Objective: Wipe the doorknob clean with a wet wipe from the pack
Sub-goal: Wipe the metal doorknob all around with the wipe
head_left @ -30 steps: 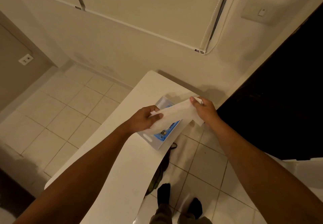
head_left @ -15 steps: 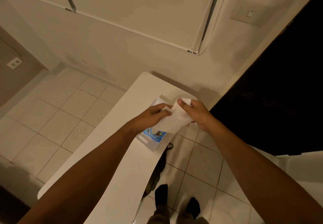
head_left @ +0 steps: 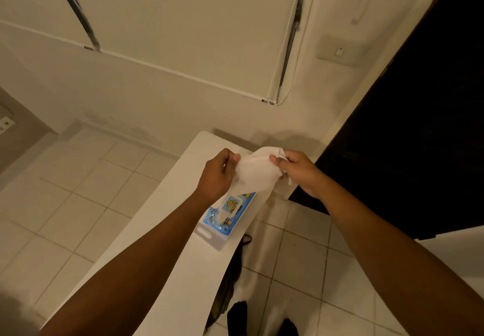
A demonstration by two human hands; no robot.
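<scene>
A white wet wipe [head_left: 255, 173] hangs stretched between both my hands above the far end of a white table [head_left: 167, 236]. My left hand [head_left: 217, 175] pinches its left edge and my right hand [head_left: 298, 170] pinches its right edge. Under the wipe, the blue and white wipe pack [head_left: 227, 215] lies flat near the table's right edge, partly hidden by the wipe and my left wrist. No doorknob is in view.
A dark open doorway [head_left: 408, 131] fills the right side, with a light switch [head_left: 339, 51] on the wall beside it. A roller blind with a cord [head_left: 277, 73] hangs above the table. Tiled floor [head_left: 73, 204] lies on both sides. My feet [head_left: 262, 320] stand by the table's right edge, next to a dark bag [head_left: 230, 283].
My two hands have come closer together and risen a little, and the wipe now bunches between them instead of lying stretched long. The view has shifted slightly.
</scene>
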